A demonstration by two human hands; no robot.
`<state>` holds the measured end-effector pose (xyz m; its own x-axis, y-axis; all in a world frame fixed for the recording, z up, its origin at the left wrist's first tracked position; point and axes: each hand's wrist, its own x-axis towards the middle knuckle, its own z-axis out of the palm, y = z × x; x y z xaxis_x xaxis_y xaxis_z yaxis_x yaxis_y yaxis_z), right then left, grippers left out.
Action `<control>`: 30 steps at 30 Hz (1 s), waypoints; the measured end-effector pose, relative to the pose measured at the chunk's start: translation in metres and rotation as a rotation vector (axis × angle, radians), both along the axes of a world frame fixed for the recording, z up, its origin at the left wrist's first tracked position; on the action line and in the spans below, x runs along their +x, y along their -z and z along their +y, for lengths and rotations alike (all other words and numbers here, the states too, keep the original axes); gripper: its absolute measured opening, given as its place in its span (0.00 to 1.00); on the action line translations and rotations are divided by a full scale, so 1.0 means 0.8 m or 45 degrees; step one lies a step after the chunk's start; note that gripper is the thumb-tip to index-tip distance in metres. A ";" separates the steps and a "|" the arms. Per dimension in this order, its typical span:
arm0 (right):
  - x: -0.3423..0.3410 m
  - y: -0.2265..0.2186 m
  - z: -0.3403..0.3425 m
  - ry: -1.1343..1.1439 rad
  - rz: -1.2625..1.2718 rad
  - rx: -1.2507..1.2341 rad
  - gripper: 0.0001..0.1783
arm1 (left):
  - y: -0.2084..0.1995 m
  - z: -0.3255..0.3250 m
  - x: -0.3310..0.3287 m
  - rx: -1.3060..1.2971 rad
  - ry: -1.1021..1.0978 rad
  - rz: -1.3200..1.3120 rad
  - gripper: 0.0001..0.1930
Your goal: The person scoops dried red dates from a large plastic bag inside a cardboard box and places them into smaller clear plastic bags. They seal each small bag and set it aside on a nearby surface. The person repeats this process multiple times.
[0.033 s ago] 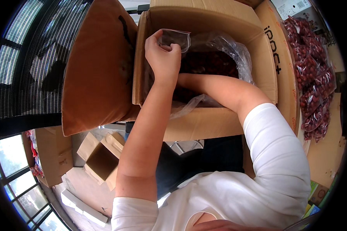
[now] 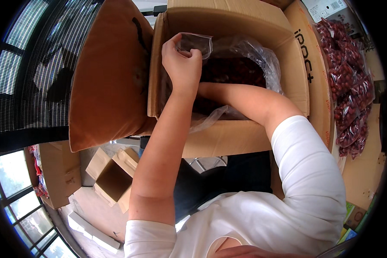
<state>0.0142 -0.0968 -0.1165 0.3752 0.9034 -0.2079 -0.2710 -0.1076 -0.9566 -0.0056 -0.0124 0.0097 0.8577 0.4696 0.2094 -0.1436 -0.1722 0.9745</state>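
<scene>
My left hand (image 2: 181,64) is closed on the rim of a small clear plastic bag (image 2: 198,44), held above the left side of an open cardboard box (image 2: 230,19). Inside that box, a clear plastic liner (image 2: 268,64) surrounds a heap of dark red, small round fruit (image 2: 234,71). My right forearm (image 2: 241,92) reaches over the near right side of the box and passes behind my left wrist. The right hand itself is hidden there, so its fingers do not show.
A brown cushion (image 2: 112,77) stands against the box's left side. Filled clear bags of red fruit (image 2: 346,86) are piled at the right, beside another cardboard box's flap (image 2: 311,64). Below left, an opened carton (image 2: 114,178) and a white foam strip (image 2: 92,232) lie on the floor.
</scene>
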 end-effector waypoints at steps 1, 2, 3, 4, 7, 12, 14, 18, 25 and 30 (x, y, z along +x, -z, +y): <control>-0.001 0.000 0.003 -0.010 0.002 0.003 0.25 | -0.003 0.002 -0.001 0.002 -0.001 0.016 0.22; -0.001 -0.002 0.004 -0.017 0.000 0.006 0.25 | -0.004 0.003 -0.002 0.010 -0.011 -0.004 0.22; -0.001 -0.003 0.006 -0.026 0.000 0.006 0.25 | -0.005 0.003 -0.002 0.017 -0.020 -0.023 0.21; 0.001 -0.003 0.007 -0.029 0.005 0.008 0.25 | -0.004 0.003 -0.002 0.020 -0.026 -0.040 0.21; -0.002 -0.004 0.007 -0.041 0.005 0.000 0.25 | 0.000 0.003 0.001 0.004 -0.032 -0.067 0.21; -0.003 0.001 0.006 -0.043 0.017 -0.006 0.25 | 0.001 0.002 0.001 0.047 -0.026 -0.055 0.22; 0.001 0.002 0.008 -0.054 0.027 -0.003 0.25 | 0.000 0.002 0.000 0.027 -0.028 -0.048 0.22; 0.003 0.004 0.004 -0.058 0.052 -0.003 0.24 | -0.005 0.001 -0.001 0.022 -0.022 -0.020 0.21; -0.002 0.001 0.006 -0.080 0.070 0.012 0.24 | -0.011 0.003 -0.004 0.028 -0.027 -0.024 0.21; -0.003 0.003 0.004 -0.077 0.076 0.002 0.24 | -0.008 0.001 -0.003 0.045 -0.013 -0.007 0.21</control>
